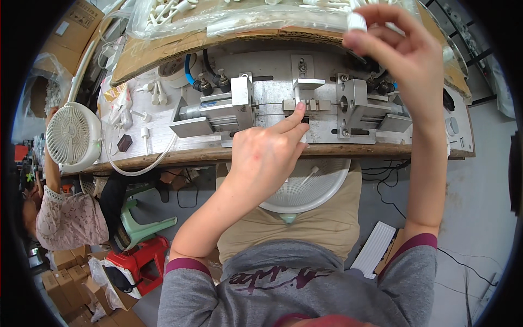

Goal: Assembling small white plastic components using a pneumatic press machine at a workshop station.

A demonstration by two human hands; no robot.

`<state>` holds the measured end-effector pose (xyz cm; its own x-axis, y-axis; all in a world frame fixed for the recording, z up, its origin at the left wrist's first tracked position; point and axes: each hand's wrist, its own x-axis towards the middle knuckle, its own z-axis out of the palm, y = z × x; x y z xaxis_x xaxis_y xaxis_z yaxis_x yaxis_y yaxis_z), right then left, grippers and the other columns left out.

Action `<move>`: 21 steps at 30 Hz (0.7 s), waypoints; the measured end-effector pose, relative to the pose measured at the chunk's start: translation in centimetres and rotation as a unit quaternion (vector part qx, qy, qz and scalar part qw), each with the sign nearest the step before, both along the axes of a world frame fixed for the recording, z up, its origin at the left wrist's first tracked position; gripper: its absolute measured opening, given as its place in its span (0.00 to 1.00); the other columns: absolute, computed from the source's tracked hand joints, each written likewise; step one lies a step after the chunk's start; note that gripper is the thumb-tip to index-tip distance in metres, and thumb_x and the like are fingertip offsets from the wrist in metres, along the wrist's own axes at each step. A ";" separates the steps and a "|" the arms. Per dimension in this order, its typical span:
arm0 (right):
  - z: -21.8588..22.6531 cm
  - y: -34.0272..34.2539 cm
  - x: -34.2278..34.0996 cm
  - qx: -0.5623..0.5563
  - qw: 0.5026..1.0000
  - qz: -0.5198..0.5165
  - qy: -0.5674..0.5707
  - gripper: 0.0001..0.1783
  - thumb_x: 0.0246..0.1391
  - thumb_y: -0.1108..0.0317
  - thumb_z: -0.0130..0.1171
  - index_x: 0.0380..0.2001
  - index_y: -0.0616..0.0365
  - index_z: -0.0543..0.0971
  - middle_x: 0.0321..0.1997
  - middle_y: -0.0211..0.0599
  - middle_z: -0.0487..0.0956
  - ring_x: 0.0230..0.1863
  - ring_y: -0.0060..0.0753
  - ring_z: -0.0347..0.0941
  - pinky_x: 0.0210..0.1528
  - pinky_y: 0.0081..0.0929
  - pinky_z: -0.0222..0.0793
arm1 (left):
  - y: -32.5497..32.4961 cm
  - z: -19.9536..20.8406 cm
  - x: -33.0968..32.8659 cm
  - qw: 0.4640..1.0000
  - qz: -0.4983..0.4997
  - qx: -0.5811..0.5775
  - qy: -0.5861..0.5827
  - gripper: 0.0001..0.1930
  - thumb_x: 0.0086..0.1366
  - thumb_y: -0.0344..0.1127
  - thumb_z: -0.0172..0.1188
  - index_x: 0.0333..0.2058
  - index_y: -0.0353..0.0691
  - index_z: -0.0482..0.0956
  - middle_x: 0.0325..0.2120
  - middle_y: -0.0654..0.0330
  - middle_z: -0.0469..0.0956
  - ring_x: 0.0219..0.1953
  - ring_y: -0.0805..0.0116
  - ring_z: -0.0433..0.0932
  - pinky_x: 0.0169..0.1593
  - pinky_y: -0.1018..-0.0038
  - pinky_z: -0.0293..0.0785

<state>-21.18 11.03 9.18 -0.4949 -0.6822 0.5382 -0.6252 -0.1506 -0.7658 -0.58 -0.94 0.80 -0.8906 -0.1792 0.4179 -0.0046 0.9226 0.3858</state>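
Observation:
My left hand [264, 155] is at the middle of the metal fixture, with its index and middle fingers reaching forward and close together. Under the fingertips a slim white plastic piece [298, 94] sits across the small metal holding block [321, 104]; the thumb is hidden below the hand. Raised at the upper right, my right hand [403, 49] pinches a ribbed white plastic cap [357, 23] between thumb and finger, over the edge of the cardboard. Two metal cylinder units, one on the left [215, 111] and one on the right [370, 106], face the block.
A cardboard sheet [163, 54] with bagged white parts spans the bench's back. A white fan [73, 136] and loose white parts [158, 94] are at left. Across my lap lies a white mesh basket [327, 188] with a small white part inside. Another person's patterned sleeve [54, 193] shows far left.

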 end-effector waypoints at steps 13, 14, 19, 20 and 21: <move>-7.4 3.7 10.3 0.174 0.926 -0.091 0.323 0.17 0.44 0.77 0.69 0.39 0.64 0.78 0.60 0.50 0.77 0.32 0.36 0.81 0.34 0.26 0.77 | -8.4 10.6 -7.6 0.983 -0.023 0.036 0.179 0.13 0.60 0.32 0.64 0.44 0.36 0.85 0.37 0.48 0.83 0.40 0.57 0.82 0.46 0.67 0.77; -7.3 3.4 10.5 0.181 0.920 -0.093 0.334 0.17 0.44 0.76 0.69 0.39 0.64 0.78 0.60 0.51 0.77 0.29 0.36 0.81 0.31 0.26 0.75 | -9.1 10.4 -8.8 0.986 -0.001 0.018 0.165 0.13 0.60 0.32 0.64 0.44 0.37 0.85 0.38 0.47 0.82 0.42 0.56 0.82 0.47 0.66 0.77; -8.0 2.8 11.3 0.196 0.896 -0.093 0.388 0.14 0.43 0.74 0.63 0.37 0.64 0.78 0.58 0.53 0.78 0.17 0.25 0.71 0.23 0.20 0.70 | -8.9 11.0 -10.8 0.995 0.077 -0.053 -0.016 0.15 0.61 0.33 0.63 0.46 0.39 0.84 0.40 0.46 0.82 0.44 0.51 0.82 0.49 0.63 0.77; -8.7 2.8 11.4 0.189 0.895 -0.085 0.396 0.14 0.43 0.74 0.59 0.36 0.64 0.78 0.57 0.55 0.78 0.14 0.22 0.68 0.21 0.18 0.68 | -9.1 10.9 -11.2 0.997 0.073 -0.023 -0.032 0.16 0.60 0.34 0.64 0.47 0.39 0.84 0.39 0.47 0.83 0.43 0.52 0.82 0.48 0.64 0.77; -9.3 2.8 11.5 0.198 0.893 -0.088 0.396 0.15 0.41 0.73 0.60 0.37 0.64 0.78 0.57 0.54 0.79 0.13 0.22 0.68 0.20 0.19 0.69 | -9.5 10.8 -11.8 0.997 0.068 0.006 -0.047 0.17 0.60 0.35 0.64 0.48 0.39 0.83 0.39 0.47 0.83 0.42 0.53 0.83 0.47 0.64 0.78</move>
<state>-9.69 13.85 -0.12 -0.1848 -0.8452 0.5014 -0.9812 0.1875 -0.0456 -12.38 -10.48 11.57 -0.8929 -0.3062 0.3301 -0.1667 0.9059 0.3894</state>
